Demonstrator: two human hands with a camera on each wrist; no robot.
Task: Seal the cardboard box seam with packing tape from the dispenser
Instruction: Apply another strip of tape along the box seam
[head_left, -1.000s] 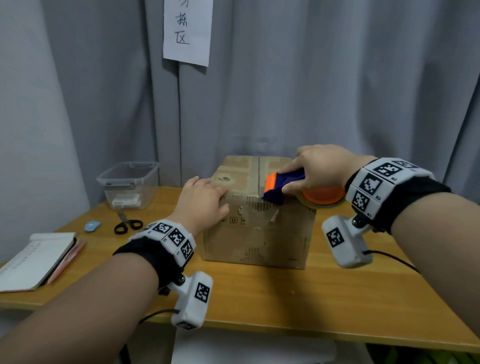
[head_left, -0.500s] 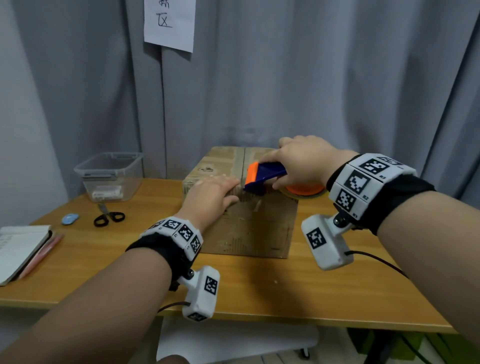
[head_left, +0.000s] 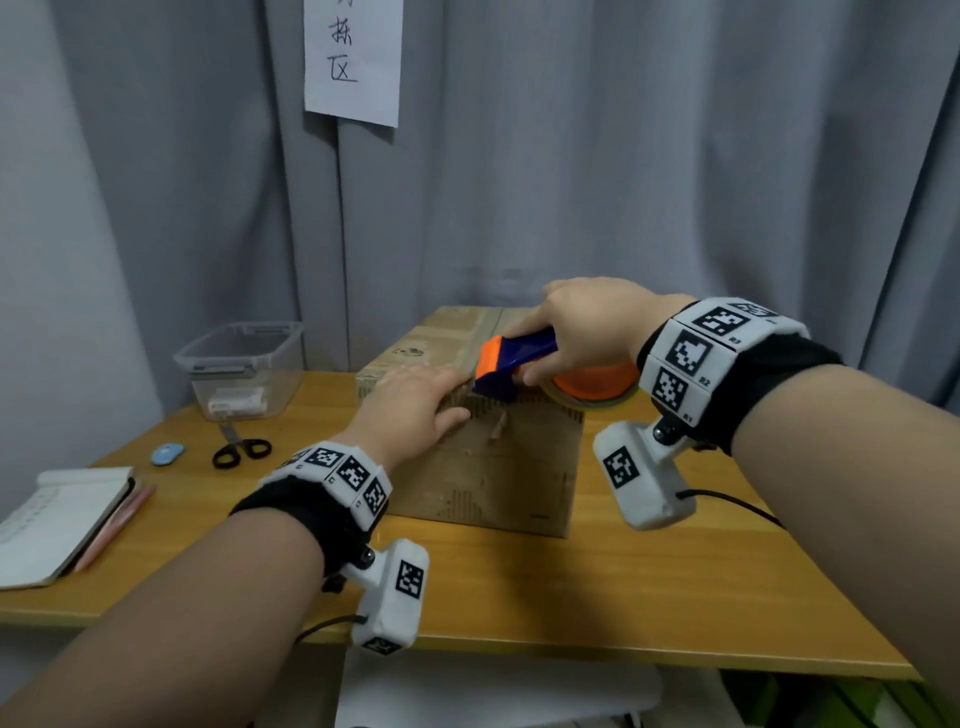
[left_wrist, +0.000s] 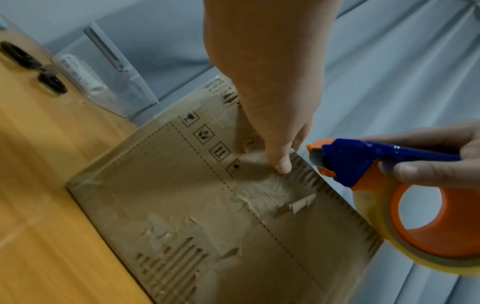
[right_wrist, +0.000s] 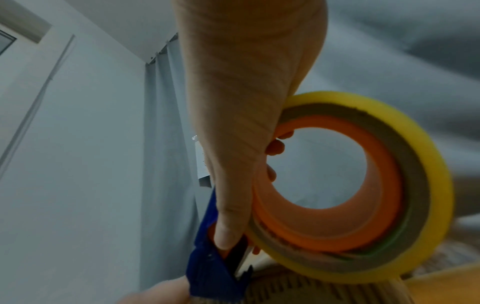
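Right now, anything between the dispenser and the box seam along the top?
Nothing visible. The tape dispenser, gripped by the right hand, sits at the cardboard box front edge; the left hand rests beside it, off the seam.

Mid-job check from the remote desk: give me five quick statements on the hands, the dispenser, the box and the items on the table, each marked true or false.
1. The right hand holds the tape dispenser at the box's near top edge. True.
2. The left hand is lifted off the cardboard box. False: it rests on the box's near top edge, thumb on the front face.
3. The scissors lie on the table, left of the box. True.
4. The tape roll sits on a green hub. False: the hub is orange.
5. The clear plastic container stands on top of the box. False: it stands on the table, behind the scissors.
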